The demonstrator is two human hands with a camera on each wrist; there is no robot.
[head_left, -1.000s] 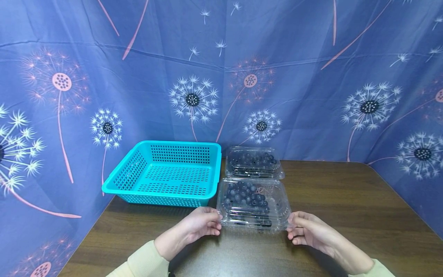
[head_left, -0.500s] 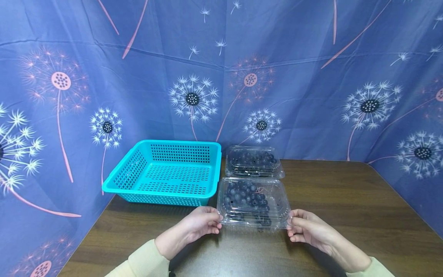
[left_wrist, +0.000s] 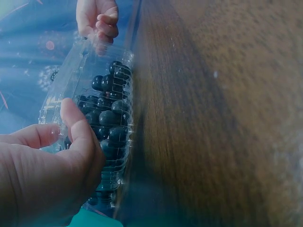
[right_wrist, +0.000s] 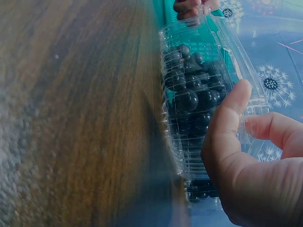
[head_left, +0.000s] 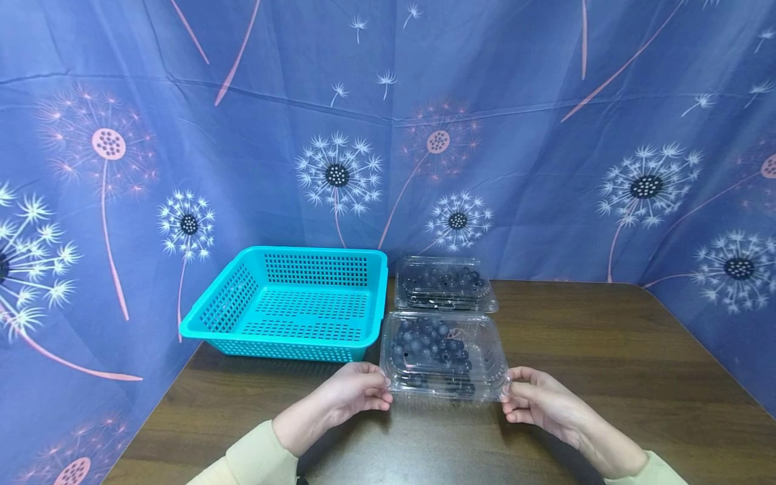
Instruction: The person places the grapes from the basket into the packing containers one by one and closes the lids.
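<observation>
A clear plastic clamshell box holds several dark, round grapes, bunched mostly toward its left side in the head view. My left hand pinches the box's front left corner between thumb and fingers. At the front right corner, my right hand pinches the rim the same way. The left wrist view has the thumb and a finger of the left hand on the rim, with grapes behind the ribbed wall. In the right wrist view, the right hand grips the rim beside the grapes. The lid lies over the box.
Directly behind stands a second clear clamshell box with dark grapes, against the blue dandelion-print cloth. A turquoise perforated basket sits to the left, close to the boxes. All stand on a brown wooden table.
</observation>
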